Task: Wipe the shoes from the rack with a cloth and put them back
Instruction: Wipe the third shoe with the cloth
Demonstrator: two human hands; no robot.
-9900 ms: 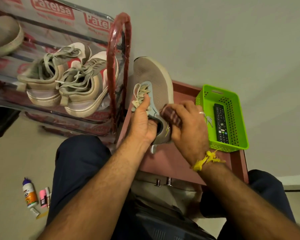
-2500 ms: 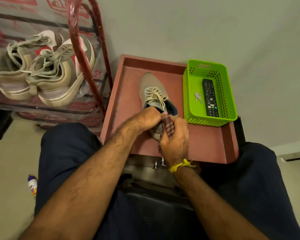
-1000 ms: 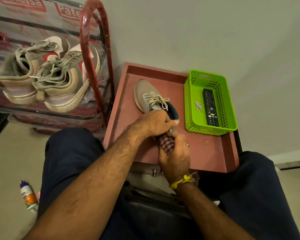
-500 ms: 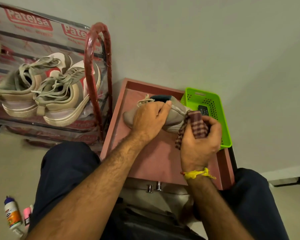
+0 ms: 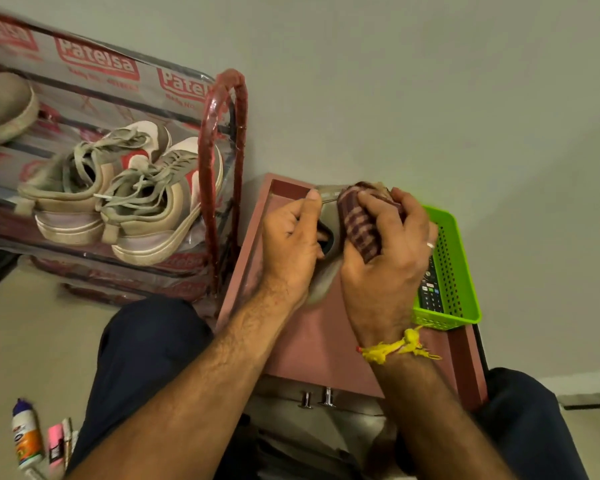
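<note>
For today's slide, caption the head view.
Left hand steadies a shoe; right hand rubs it with a checked cloth.

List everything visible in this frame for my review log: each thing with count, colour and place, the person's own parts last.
shoe: one, grey-beige, held above the tray between both hands
cloth: one, maroon checked, pressed on the shoe
tray: one, reddish-brown, on the lap
basket: one, green, on the tray's right side
remote: one, black, inside the basket
shoe rack: one, red frame, plastic-wrapped, at left
sneakers: two, beige and white, on the rack
bottle: one, white and orange, on the floor at lower left
left hand: one, grips the shoe
right hand: one, holds the cloth; yellow thread at its wrist
</note>
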